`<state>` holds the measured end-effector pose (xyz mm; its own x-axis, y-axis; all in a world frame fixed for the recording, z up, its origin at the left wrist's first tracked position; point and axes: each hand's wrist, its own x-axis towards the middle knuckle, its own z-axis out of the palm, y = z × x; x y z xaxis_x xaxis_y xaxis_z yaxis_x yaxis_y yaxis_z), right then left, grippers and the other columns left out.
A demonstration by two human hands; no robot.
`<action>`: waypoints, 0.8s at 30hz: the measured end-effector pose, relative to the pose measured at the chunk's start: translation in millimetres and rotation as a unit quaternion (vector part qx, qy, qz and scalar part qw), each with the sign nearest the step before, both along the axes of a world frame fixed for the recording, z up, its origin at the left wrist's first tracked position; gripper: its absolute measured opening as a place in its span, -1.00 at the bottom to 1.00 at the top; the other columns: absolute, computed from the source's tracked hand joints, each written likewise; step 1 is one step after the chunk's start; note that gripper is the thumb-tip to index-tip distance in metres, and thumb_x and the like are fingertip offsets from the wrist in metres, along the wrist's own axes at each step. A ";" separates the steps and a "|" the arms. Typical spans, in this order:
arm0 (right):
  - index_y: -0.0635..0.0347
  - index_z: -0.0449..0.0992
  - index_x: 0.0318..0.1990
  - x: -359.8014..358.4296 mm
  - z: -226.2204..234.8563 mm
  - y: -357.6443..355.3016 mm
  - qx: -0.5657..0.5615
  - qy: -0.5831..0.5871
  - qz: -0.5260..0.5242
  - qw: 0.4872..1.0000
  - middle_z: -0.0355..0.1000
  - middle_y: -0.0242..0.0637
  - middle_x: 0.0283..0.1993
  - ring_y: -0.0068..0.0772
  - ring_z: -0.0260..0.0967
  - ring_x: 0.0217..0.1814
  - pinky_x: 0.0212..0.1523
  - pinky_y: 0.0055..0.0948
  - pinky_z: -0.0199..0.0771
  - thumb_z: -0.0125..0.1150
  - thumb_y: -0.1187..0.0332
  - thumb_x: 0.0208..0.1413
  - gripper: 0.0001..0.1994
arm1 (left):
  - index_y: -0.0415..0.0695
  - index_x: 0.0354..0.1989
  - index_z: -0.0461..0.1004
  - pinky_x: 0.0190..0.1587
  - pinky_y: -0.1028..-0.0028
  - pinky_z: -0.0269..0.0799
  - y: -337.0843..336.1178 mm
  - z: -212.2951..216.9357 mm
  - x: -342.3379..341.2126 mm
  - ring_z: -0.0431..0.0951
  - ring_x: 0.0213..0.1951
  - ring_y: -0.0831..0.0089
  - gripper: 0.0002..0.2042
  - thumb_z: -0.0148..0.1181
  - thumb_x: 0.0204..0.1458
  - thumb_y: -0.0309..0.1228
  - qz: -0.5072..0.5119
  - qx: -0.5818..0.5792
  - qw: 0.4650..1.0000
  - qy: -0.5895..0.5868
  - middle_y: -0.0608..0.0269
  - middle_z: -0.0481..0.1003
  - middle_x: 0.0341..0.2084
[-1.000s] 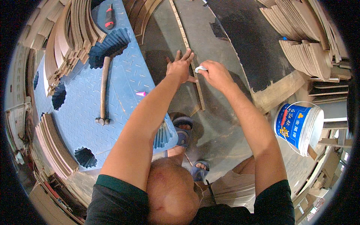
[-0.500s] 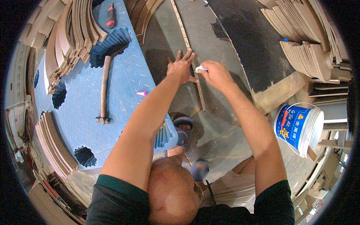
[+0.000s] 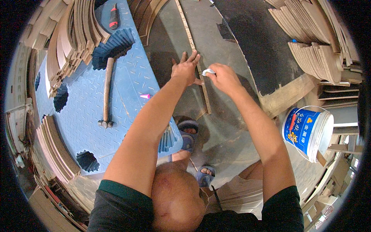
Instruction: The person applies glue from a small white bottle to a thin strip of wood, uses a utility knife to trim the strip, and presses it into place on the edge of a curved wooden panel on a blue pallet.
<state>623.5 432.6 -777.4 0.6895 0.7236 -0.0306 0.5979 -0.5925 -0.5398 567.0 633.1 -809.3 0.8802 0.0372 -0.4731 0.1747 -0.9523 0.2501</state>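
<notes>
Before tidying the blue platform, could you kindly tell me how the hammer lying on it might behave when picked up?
The hammer will probably feel head-heavy, since its head looks metal. Its solid-looking wooden handle should stay stiff, and its dull surface suggests little slipping.

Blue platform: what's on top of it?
On the platform are a hammer, a red-and-black tool, a pink cone and curved wood. Anything under the wood or behind the left arm is covered, so I can't tell.

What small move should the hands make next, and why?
Probably ease the small white object slowly along the thin strip: the right hand grips it close beside the strip, and the left hand rests spread against the strip, seemingly steadying it.
</notes>
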 end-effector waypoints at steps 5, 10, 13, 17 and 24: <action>0.26 0.65 -0.15 1.2 0.7 -1.6 -0.029 0.014 -0.002 0.999 0.66 0.08 -0.08 0.32 0.62 -0.01 0.03 0.19 0.61 0.40 0.24 0.33 -0.77 | 0.29 0.80 -0.12 0.66 -0.41 -0.01 0.7 -1.0 1.2 -0.14 0.76 0.19 0.41 0.65 -0.25 0.35 0.001 -0.002 1.000 0.004 0.65 -0.26 0.80; 0.26 0.69 -0.06 -1.9 0.9 -5.8 -0.020 0.017 -0.025 0.999 0.67 0.09 -0.04 0.32 0.63 0.02 0.06 0.17 0.63 0.39 0.23 0.34 -0.75 | 0.30 0.80 -0.14 0.67 -0.37 -0.01 -1.9 5.4 3.4 -0.16 0.77 0.20 0.42 0.65 -0.23 0.35 -0.004 0.014 1.000 0.026 0.65 -0.28 0.80; 0.26 0.70 -0.02 0.4 -0.5 -6.5 -0.021 0.009 -0.015 1.000 0.68 0.10 -0.01 0.31 0.64 0.04 0.07 0.15 0.63 0.38 0.24 0.35 -0.74 | 0.29 0.80 -0.15 0.68 -0.36 -0.02 -1.5 6.3 4.2 -0.16 0.77 0.19 0.42 0.65 -0.23 0.36 -0.006 0.015 0.999 0.028 0.65 -0.29 0.80; 0.25 0.70 -0.02 -0.6 1.6 -5.3 -0.008 0.007 -0.017 1.000 0.68 0.10 -0.02 0.30 0.64 0.03 0.07 0.16 0.63 0.38 0.25 0.35 -0.75 | 0.28 0.80 -0.15 0.67 -0.37 -0.02 -0.1 3.8 3.7 -0.15 0.77 0.18 0.43 0.65 -0.25 0.37 -0.003 0.006 1.000 0.023 0.63 -0.28 0.80; 0.25 0.69 -0.05 0.0 1.0 -3.7 -0.010 0.001 -0.014 1.000 0.68 0.08 -0.04 0.30 0.64 0.00 0.04 0.15 0.63 0.39 0.26 0.33 -0.77 | 0.28 0.79 -0.11 0.66 -0.40 -0.02 0.8 -2.3 2.2 -0.13 0.76 0.17 0.43 0.67 -0.27 0.35 0.003 -0.005 1.000 0.005 0.64 -0.24 0.80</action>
<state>623.6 428.9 -776.4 0.7092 0.7035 -0.0469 0.5801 -0.6200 -0.5283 569.2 633.9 -811.6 0.8753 0.0378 -0.4820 0.1831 -0.9486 0.2581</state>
